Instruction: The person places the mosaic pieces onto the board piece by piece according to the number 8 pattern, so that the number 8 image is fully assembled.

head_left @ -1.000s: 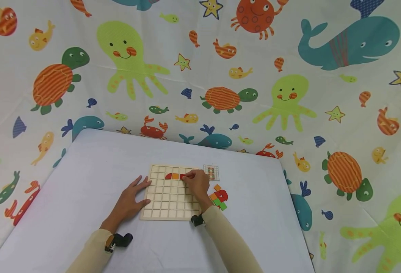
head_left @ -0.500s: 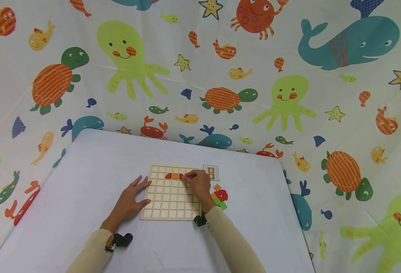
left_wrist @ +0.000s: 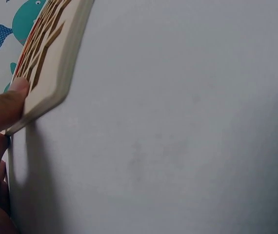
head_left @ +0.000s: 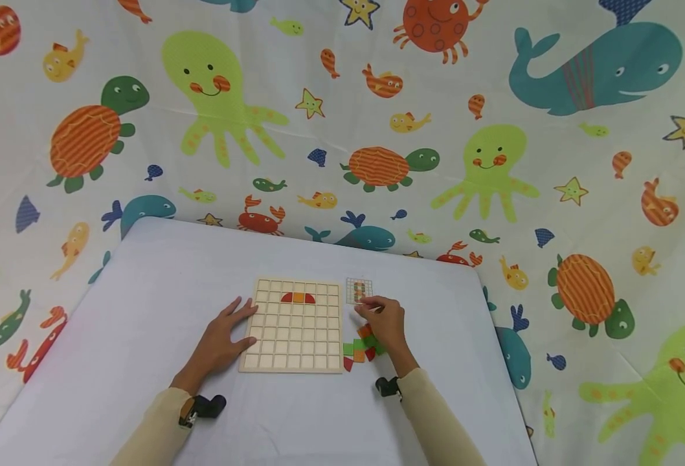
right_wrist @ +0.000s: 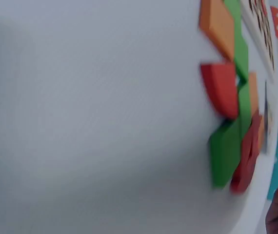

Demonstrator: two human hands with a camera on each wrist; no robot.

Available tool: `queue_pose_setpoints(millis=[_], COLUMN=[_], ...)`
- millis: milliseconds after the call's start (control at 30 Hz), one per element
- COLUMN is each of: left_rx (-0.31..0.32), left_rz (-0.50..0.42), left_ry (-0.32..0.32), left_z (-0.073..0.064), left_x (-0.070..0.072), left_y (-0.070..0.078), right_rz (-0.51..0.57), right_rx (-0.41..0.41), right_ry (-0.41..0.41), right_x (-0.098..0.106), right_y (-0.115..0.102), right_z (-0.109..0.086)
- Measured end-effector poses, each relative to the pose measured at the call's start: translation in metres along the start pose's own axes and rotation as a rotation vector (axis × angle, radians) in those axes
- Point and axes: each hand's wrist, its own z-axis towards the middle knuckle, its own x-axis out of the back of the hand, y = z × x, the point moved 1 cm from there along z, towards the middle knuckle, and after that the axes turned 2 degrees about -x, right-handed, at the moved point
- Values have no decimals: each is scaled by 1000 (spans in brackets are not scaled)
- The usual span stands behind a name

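A wooden grid board (head_left: 284, 333) lies on the table; in one upper row an orange square tile (head_left: 298, 298) sits between two red quarter-round tiles, the right one (head_left: 310, 298) now uncovered. Along the board's left edge rests my left hand (head_left: 220, 340), fingers spread; the left wrist view shows its thumb (left_wrist: 14, 100) on the rim. My right hand (head_left: 386, 323) is over the loose tiles, below the small pattern card (head_left: 359, 285). Its fingers are bent loosely, and no tile shows between them. It hides part of the pile.
Right of the board lie loose tiles: green (head_left: 348, 349), orange (head_left: 359, 355) and red (head_left: 348, 364) among them. In the right wrist view they lie close together, a red quarter-round (right_wrist: 221, 90) at the near side. A patterned sea-animal cloth (head_left: 319, 129) hangs behind the white table (head_left: 173, 278).
My right hand has let go of the right red tile on the board and moved right to the loose tiles. The left hand stays at the board's edge.
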Motion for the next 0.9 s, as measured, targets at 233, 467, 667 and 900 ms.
queue_pose_setpoints(millis=[233,467,667,900], left_rx=[10,15,3,-3], left_rz=[11,11,1,-5], left_ry=[-8,-8,-8,-2], left_z=[1,1,2,3], left_x=[-1,-2,-4,-2], left_y=[0,-1,-3,-3], right_rz=[-37,-60,-76,-119], right_rx=[-67,-102,-124,-96], right_ry=[59,49,10,33], right_x=[29,32,27,27], right_y=[32,44,46,47], right_z=[-5,-7,-8,-19])
